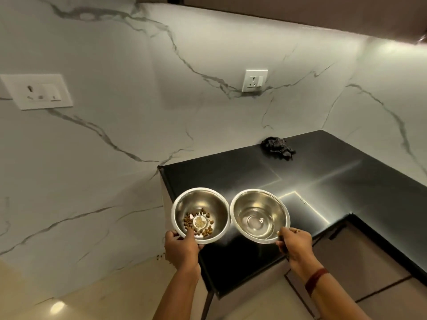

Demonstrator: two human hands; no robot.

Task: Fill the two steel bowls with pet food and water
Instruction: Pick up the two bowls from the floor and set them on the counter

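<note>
**Two steel bowls held side by side over the worktop corner**

The left bowl (pixel 200 204) was gripped at its near rim by the left hand (pixel 181 248), with the thumb laid over the rim into the bowl and the fingers tucked beneath. A thin scatter of brown kibble (pixel 196 224) was seen across its bottom, ringed around a pale patch in the middle. The right bowl (pixel 260 204) was held in the same way by the right hand (pixel 293 244), whose grip was closed on the near rim. Clear water (pixel 256 224) was seen in it, filling the lower part only. A dark red band (pixel 315 279) was worn on the right wrist.

The bowls were placed rim to rim, touching or very nearly so, above the front left corner of the black worktop (pixel 323 176). The left bowl was carried partly out past the worktop's left edge. Whether either bowl was rested on the surface or held just above it could not be told.

A crumpled dark cloth (pixel 278 147) was left at the back of the worktop, against the veined marble wall (pixel 115 135). Two white sockets were mounted on that wall, a wide one (pixel 38 92) far to the left and a smaller one (pixel 255 80) above the cloth. A few stray pellets (pixel 159 257) were seen on the pale floor (pixel 115 292) just beside the left hand.
</note>
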